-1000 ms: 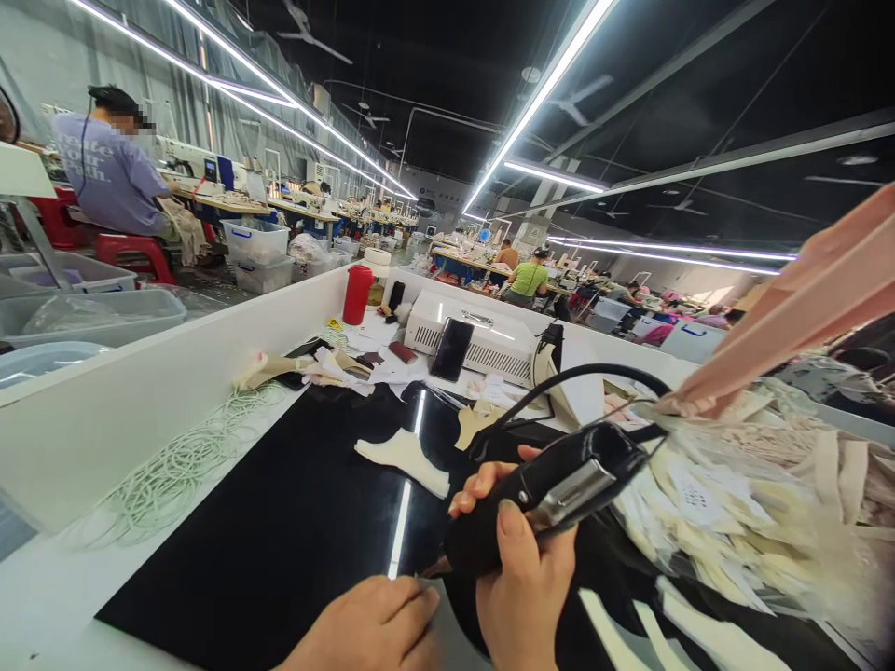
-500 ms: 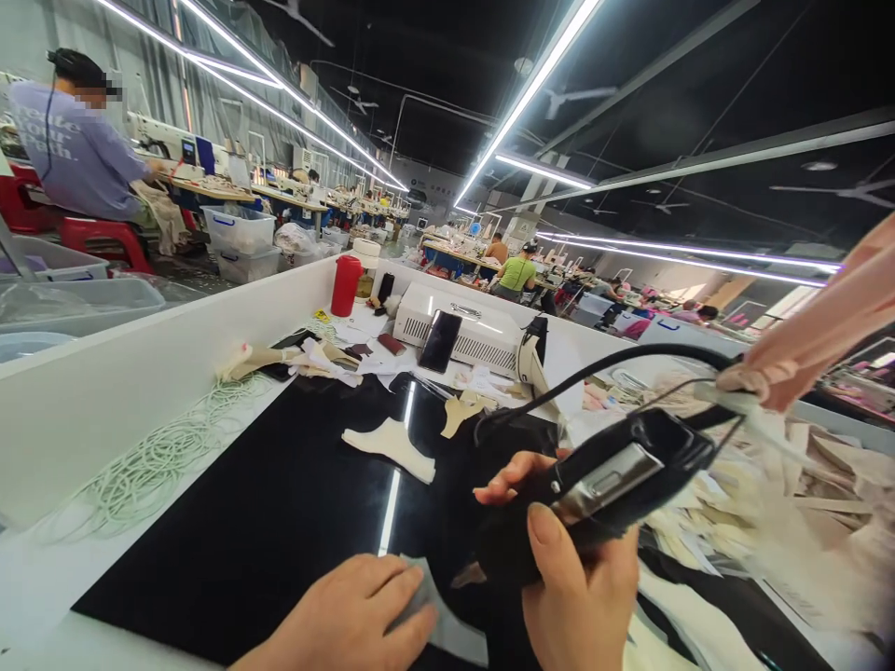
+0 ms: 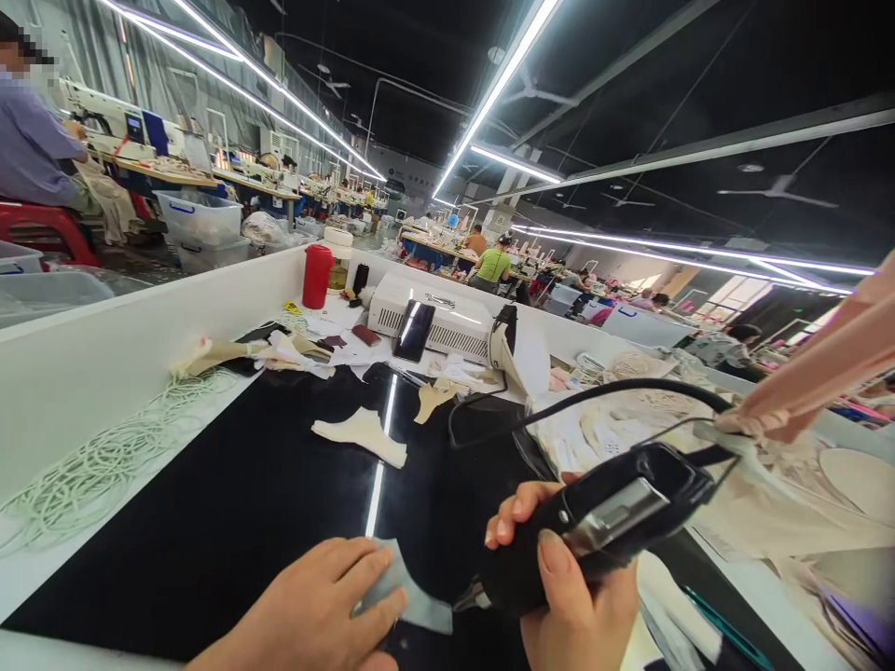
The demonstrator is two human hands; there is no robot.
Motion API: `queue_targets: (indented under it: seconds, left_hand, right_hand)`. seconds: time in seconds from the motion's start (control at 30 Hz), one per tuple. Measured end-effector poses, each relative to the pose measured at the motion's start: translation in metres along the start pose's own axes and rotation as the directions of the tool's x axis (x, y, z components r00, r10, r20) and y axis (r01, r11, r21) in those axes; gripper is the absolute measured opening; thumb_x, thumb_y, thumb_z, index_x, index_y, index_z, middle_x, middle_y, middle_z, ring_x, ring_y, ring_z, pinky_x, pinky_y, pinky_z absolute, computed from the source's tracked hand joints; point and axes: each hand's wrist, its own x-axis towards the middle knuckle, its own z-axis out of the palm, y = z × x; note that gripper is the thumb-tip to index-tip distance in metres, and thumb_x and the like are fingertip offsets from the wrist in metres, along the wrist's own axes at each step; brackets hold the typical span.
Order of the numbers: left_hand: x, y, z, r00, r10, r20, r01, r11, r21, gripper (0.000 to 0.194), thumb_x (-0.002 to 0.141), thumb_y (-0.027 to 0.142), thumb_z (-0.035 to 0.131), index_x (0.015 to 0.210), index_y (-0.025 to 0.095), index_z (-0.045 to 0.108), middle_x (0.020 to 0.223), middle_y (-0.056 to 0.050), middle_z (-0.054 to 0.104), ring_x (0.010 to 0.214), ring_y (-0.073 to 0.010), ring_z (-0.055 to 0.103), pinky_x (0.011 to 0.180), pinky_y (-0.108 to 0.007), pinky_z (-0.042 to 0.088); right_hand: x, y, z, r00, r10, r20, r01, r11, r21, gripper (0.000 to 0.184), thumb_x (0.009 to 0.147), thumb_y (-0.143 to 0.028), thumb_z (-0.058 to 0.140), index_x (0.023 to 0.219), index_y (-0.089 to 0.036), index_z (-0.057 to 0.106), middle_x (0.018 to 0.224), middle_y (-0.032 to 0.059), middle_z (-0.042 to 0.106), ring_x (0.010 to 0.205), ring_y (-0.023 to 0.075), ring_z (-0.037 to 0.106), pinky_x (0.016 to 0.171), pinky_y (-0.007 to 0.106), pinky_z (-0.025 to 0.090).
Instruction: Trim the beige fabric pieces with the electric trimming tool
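My right hand (image 3: pixel 580 587) is wrapped round a black corded power tool (image 3: pixel 608 527) with a silver plate on its side and a pointed metal tip. The tip is at the right end of a curved grey-blue piece (image 3: pixel 425 601) lying on the black mat (image 3: pixel 230 503); whether they touch I cannot tell. Across the piece's left part, my left hand (image 3: pixel 328 596) lies with its fingers stretched out, pressing it down. Farther up the mat rests a cream curved foam-like piece (image 3: pixel 364 435). A smaller beige cut piece (image 3: pixel 434 399) is near the mat's back edge.
Pale green cord (image 3: pixel 118 447) lies tangled along the left wall. A phone (image 3: pixel 414 331) leans on a white vented box (image 3: pixel 458 326) at the back, near a red container (image 3: pixel 318 277). Pink fabric (image 3: pixel 818 363) holds the tool's cable at right, above heaped pieces. People sit at machines beyond.
The tool's tip has come to the right end of the grey-blue piece. My left hand and that piece are slightly farther left in view, as the whole scene has shifted left.
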Motion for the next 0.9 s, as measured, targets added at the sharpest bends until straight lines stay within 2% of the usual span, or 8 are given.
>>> queue_targets:
  seconds: [0.17,0.37,0.43,0.53,0.6,0.77,0.9]
  left_hand:
    - [0.006,0.001,-0.007,0.999,0.003,-0.032,-0.003,1.000,0.002,0.032,0.109,0.046,0.049,0.104,0.023,0.070,0.112,-0.003,0.076,0.104,-0.0192,0.069,0.091,-0.031,0.053]
    - [0.010,0.001,-0.010,0.999,0.014,-0.042,-0.013,1.000,0.016,0.046,0.114,0.043,0.031,0.101,0.022,0.071,0.110,-0.002,0.077,0.098,-0.0193,0.070,0.085,-0.033,0.053]
    - [0.012,0.001,-0.011,0.998,0.016,-0.054,-0.015,1.000,0.017,0.044,0.114,0.042,0.034,0.101,0.022,0.071,0.113,-0.001,0.077,0.102,-0.0191,0.069,0.094,-0.034,0.051]
    - [0.018,0.003,-0.012,0.994,0.037,-0.099,-0.037,0.999,0.005,0.037,0.113,0.041,0.041,0.104,0.021,0.071,0.115,0.001,0.076,0.110,-0.0176,0.066,0.112,-0.034,0.039]
    - [0.021,0.006,-0.011,0.991,0.058,-0.120,-0.061,0.998,-0.021,0.035,0.113,0.039,0.043,0.106,0.021,0.071,0.111,0.002,0.076,0.107,-0.0160,0.066,0.115,-0.032,0.035]
    - [0.029,0.016,-0.002,0.990,0.094,-0.107,-0.107,0.987,-0.122,0.043,0.114,0.043,0.036,0.106,0.018,0.070,0.098,0.000,0.072,0.089,-0.0167,0.064,0.095,-0.030,0.048]
    - [0.033,0.019,0.006,0.988,0.098,-0.121,-0.114,0.985,-0.129,0.044,0.114,0.044,0.036,0.105,0.016,0.070,0.093,-0.001,0.069,0.084,-0.0179,0.062,0.088,-0.031,0.049]
  right_hand:
    - [-0.001,0.004,-0.007,0.995,-0.056,0.088,0.057,0.998,-0.018,0.029,0.097,-0.032,0.070,0.123,-0.033,0.055,0.090,-0.0012,0.063,0.068,0.0157,0.065,0.062,0.035,0.058]
    - [-0.011,-0.003,0.007,0.999,0.049,-0.022,-0.049,0.999,0.002,0.031,0.095,-0.040,0.074,0.119,-0.034,0.055,0.091,-0.0039,0.062,0.069,0.0136,0.063,0.067,0.032,0.054]
    - [-0.012,-0.006,0.010,0.998,0.053,-0.028,-0.053,0.999,0.003,0.032,0.094,-0.042,0.074,0.119,-0.034,0.055,0.091,-0.0044,0.062,0.069,0.0131,0.063,0.068,0.032,0.053]
    - [-0.012,-0.006,0.011,0.999,0.046,-0.027,-0.046,0.999,0.007,0.034,0.095,-0.042,0.074,0.121,-0.034,0.053,0.091,-0.0040,0.063,0.068,0.0129,0.063,0.067,0.031,0.054]
    - [-0.011,-0.005,0.010,0.999,0.036,-0.031,-0.036,0.999,0.004,0.034,0.095,-0.041,0.073,0.121,-0.033,0.053,0.091,-0.0036,0.063,0.067,0.0128,0.063,0.066,0.031,0.055]
    - [-0.007,0.001,0.001,0.998,-0.033,0.048,0.035,0.999,-0.036,0.025,0.098,-0.034,0.070,0.117,-0.032,0.054,0.091,-0.0034,0.064,0.067,0.0121,0.064,0.065,0.029,0.057]
    - [-0.006,0.004,-0.003,0.996,-0.050,0.070,0.054,0.997,-0.058,0.023,0.100,-0.033,0.068,0.117,-0.033,0.053,0.094,-0.0031,0.065,0.067,0.0120,0.065,0.064,0.028,0.058]
